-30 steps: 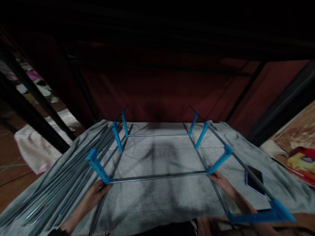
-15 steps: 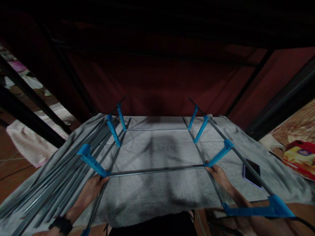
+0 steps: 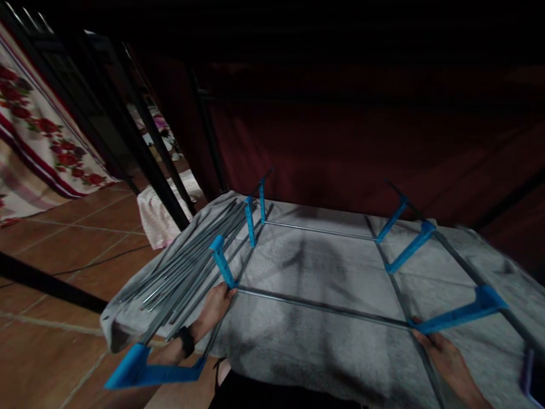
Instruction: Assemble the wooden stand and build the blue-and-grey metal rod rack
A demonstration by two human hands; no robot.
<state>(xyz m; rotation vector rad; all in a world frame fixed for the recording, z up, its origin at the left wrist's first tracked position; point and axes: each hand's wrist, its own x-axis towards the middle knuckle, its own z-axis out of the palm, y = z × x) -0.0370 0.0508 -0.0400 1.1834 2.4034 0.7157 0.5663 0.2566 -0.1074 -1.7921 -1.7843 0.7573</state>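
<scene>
A frame of thin grey metal rods point(image 3: 323, 308) joined by blue plastic connectors lies on a grey cloth point(image 3: 315, 352). My left hand point(image 3: 213, 308) is closed on the left side rod at the foot of a blue connector point(image 3: 222, 261). My right hand point(image 3: 440, 351) grips the right side rod just below another blue connector point(image 3: 462, 311). A cross rod runs between the two hands. A black band sits on my left wrist. Farther blue connectors point(image 3: 406, 245) stand at the back of the frame.
A bundle of loose grey rods point(image 3: 187, 267) lies along the cloth's left edge. A blue triangular piece point(image 3: 147, 372) juts out at the near left. Tiled floor point(image 3: 63, 244), dark bars, a pink cloth point(image 3: 159, 210) and floral fabric point(image 3: 38, 142) are on the left. A dark red wall stands behind.
The view has swung left, so the frame now sits to the right. Both hands keep their hold at the same connectors. The phone and the colourful box have left the view.
</scene>
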